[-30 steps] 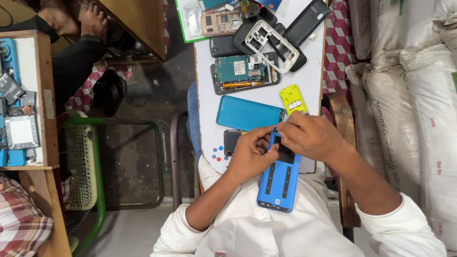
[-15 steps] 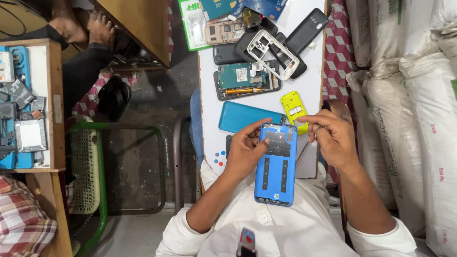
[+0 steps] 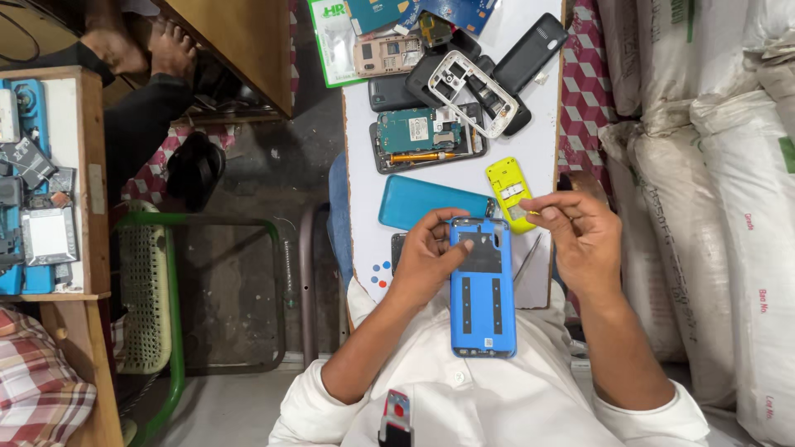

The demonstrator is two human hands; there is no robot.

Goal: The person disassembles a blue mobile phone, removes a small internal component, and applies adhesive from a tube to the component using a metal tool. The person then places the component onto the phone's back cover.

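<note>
My left hand [image 3: 426, 258] grips the upper left edge of a blue phone back shell [image 3: 483, 291], thumb resting on its dark upper panel. The shell lies lengthwise over my lap and the near end of the white table [image 3: 364, 190], inner face up. My right hand [image 3: 582, 240] hovers just right of the shell, off it, with thumb and forefinger pinched together near a small yellow phone [image 3: 508, 181]. Whether something tiny sits in that pinch is too small to tell.
On the table lie a teal cover [image 3: 431, 202], an opened phone with its board showing [image 3: 424, 137], a white frame [image 3: 466, 91], a black keypad phone [image 3: 530, 53] and tweezers [image 3: 525, 261]. White sacks [image 3: 712, 165] crowd the right. A green chair [image 3: 157, 290], a parts shelf [image 3: 41, 182] and another person's feet [image 3: 141, 45] are on the left.
My right hand has lifted off the blue shell and drawn back to the right, fingers pinched. The left hand keeps hold; the shell has slid slightly toward me.
</note>
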